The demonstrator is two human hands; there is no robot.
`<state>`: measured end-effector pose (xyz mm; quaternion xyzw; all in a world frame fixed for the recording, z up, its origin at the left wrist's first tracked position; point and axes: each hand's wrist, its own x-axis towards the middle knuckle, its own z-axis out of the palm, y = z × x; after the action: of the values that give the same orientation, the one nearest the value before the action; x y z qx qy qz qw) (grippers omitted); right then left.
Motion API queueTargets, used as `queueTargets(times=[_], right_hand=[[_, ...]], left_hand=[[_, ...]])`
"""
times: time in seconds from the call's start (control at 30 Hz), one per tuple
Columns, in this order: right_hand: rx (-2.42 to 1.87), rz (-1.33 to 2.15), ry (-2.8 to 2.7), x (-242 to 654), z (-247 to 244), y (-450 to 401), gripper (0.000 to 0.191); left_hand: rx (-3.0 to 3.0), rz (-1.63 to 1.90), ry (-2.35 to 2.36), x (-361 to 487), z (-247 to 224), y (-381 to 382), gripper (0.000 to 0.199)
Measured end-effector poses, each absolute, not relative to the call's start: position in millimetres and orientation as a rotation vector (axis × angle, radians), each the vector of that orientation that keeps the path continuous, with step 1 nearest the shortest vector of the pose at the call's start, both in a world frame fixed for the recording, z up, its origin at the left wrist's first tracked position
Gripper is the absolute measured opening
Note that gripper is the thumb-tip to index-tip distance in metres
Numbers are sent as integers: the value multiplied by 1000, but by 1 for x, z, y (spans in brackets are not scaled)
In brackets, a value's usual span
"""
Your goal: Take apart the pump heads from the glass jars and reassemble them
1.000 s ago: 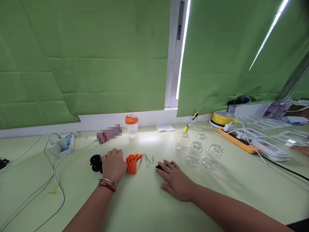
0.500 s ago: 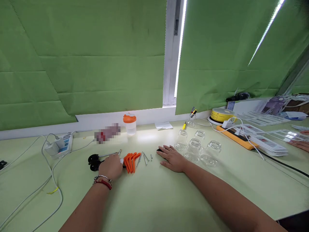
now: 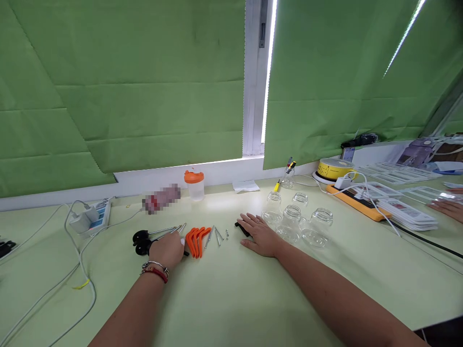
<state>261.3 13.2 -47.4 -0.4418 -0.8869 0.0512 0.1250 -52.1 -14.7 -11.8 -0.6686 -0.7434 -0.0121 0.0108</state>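
Orange bent pieces and metal rods lie on the counter between left hand and right hand; glass jars stand farther right. Left one is curled beside black handles, its hold I cannot tell; right one is spread almost flat, upon a black piece.

Impossible to read anything: only tiny, blurred print on the yellow round container at three o'clock and stacked white cards just past three.
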Motion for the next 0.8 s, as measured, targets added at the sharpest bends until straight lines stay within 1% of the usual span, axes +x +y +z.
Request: queueTargets(times=[0.1, 0.2, 0.27, 0.37, 0.57, 0.8], right_hand=[[-1224, 17, -2546, 256, -44, 8, 57], [-1093, -133, -2491, 239, -43, -2, 35], [-1041, -186, -2508, 219, -44, -10, 26], [-1076, -133, -2532, 183, -49, -21, 23], [-1420, 318, -2273, 123, -49, -26, 24], [-1634, 416, -2166, 104, -46, -14, 21]], left_hand=[[-2062, -66, -2322, -50, -9, -15, 25], [-1997, -146, -2318, -46, -5, -16, 24], [-1948, -229, -2297, -43, -1, -18, 26], [-1883, -374, -2268, -38, 4, -21, 28], [-1789, -588, -2272, -36, 6, -25, 30], [-1804, -599, -2276, -37, 5, -24, 31]])
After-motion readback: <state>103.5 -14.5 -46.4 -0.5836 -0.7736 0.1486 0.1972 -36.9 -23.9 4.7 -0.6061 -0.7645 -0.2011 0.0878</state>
